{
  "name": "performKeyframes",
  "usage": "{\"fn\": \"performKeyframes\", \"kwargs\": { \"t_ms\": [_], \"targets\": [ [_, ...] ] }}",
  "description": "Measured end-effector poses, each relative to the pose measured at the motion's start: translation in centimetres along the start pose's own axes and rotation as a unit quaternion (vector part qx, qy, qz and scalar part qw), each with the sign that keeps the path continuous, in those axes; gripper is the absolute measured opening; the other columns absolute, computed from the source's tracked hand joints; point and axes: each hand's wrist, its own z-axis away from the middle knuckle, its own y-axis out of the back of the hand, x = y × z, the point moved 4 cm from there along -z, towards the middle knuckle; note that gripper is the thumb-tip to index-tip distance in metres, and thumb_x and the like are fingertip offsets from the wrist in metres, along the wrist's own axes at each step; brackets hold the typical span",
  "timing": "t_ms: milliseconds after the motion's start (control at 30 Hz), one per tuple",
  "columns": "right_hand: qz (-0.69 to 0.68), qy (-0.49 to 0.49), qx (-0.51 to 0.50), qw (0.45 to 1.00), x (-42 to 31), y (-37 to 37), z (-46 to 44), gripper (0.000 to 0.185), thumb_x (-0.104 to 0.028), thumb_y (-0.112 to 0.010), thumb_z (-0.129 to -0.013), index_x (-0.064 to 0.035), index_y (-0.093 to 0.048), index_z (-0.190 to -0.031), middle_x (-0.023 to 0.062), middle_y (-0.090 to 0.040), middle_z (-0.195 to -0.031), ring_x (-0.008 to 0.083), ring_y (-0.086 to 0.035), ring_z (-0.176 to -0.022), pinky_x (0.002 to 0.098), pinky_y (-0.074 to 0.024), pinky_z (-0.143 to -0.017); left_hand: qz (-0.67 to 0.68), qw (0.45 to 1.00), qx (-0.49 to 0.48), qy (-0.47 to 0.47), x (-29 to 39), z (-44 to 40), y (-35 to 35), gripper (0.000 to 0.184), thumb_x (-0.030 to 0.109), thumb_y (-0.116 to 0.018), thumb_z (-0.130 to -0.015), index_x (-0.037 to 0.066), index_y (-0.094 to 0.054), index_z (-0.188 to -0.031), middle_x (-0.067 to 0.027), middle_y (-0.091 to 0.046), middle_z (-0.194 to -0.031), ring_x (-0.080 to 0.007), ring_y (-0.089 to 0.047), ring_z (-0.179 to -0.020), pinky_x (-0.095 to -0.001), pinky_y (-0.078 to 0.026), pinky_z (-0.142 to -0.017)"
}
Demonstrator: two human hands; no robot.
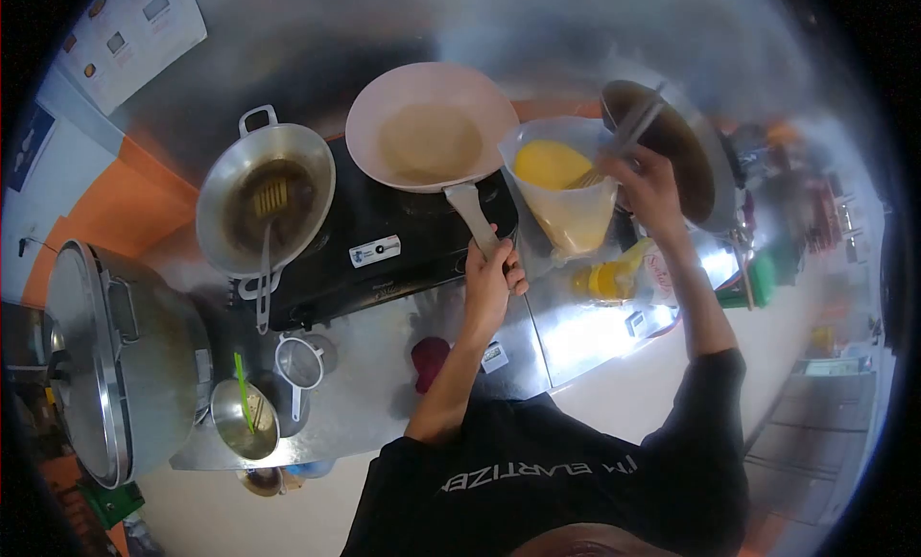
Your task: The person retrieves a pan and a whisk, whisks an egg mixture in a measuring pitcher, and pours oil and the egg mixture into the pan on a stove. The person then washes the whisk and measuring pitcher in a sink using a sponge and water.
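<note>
My left hand (490,277) is wrapped round the handle of a pale pink frying pan (360,135), which is over the right side of a black stove (336,212). A thin brownish layer shows on the pan's bottom. My right hand (650,185) is closed on a metal whisk (637,123), its lower end inside a translucent pitcher (576,221) of yellow liquid. The pitcher stands just right of the pan. Behind my right hand is a large dark wok (708,164).
A wok (213,212) with dark oil and a slotted spatula is on the stove's left. A big lidded pot (158,365), a small bowl (228,442) and a strainer (298,363) stand at the left. A bottle of yellow liquid (609,281) lies below the pitcher.
</note>
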Motion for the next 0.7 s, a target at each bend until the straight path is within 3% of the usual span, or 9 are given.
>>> {"fn": "performKeyframes", "kwargs": {
  "t_ms": [133,233,333,433,700],
  "targets": [
    [0.089,0.006,-0.040,0.995,-0.8,-1.1,-2.7,0.034,-0.024,-0.069,-0.087,0.0028,-0.068,-0.108,0.0109,-0.072,-0.093,0.0153,-0.064,-0.085,0.0312,-0.0493,-0.080,-0.020,1.000,0.006,-0.003,0.1,0.9,-0.3,0.046,0.013,-0.054,-0.099,0.013,-0.029,-0.138,-0.0038,-0.044,-0.083,-0.0111,-0.041,-0.057,-0.0292,-0.037,-0.047],
    [0.060,0.084,-0.036,0.994,-0.3,-1.9,-4.5,0.034,-0.023,-0.068,-0.088,0.0042,-0.069,-0.108,0.0020,-0.064,-0.077,0.0043,-0.052,-0.062,0.0211,-0.0387,-0.054,-0.034,0.999,0.001,-0.007,-0.2,0.9,0.1,0.048,0.014,-0.054,-0.099,0.011,-0.028,-0.139,-0.0043,-0.045,-0.083,-0.0116,-0.043,-0.057,-0.0297,-0.040,-0.048],
    [0.058,0.059,-0.084,0.993,-1.5,-2.1,-4.8,0.035,-0.023,-0.069,-0.088,0.0030,-0.067,-0.111,0.0116,-0.071,-0.096,0.0149,-0.064,-0.087,0.0315,-0.0500,-0.082,-0.036,0.999,-0.002,-0.009,-0.1,0.9,-0.1,0.049,0.014,-0.054,-0.099,0.010,-0.027,-0.140,-0.0041,-0.045,-0.083,-0.0116,-0.043,-0.058,-0.0296,-0.041,-0.048],
    [0.097,0.012,-0.088,0.991,-2.6,-2.3,-4.9,0.035,-0.022,-0.069,-0.088,0.0033,-0.067,-0.111,0.0115,-0.071,-0.096,0.0141,-0.065,-0.087,0.0316,-0.0509,-0.081,-0.023,1.000,-0.014,-0.009,-0.1,1.0,-0.1,0.051,0.015,-0.055,-0.099,0.010,-0.026,-0.141,-0.0035,-0.045,-0.083,-0.0116,-0.043,-0.058,-0.0295,-0.042,-0.049],
    [0.110,0.021,-0.074,0.991,-2.6,-2.8,-5.6,0.037,-0.026,-0.070,-0.086,0.0039,-0.070,-0.108,0.0133,-0.072,-0.093,0.0162,-0.067,-0.084,0.0313,-0.0524,-0.081,-0.009,0.999,-0.043,-0.009,-0.2,0.9,0.2,0.052,0.017,-0.055,-0.100,0.010,-0.024,-0.141,-0.0037,-0.046,-0.082,-0.0123,-0.046,-0.060,-0.0309,-0.044,-0.052]
  ]
}}
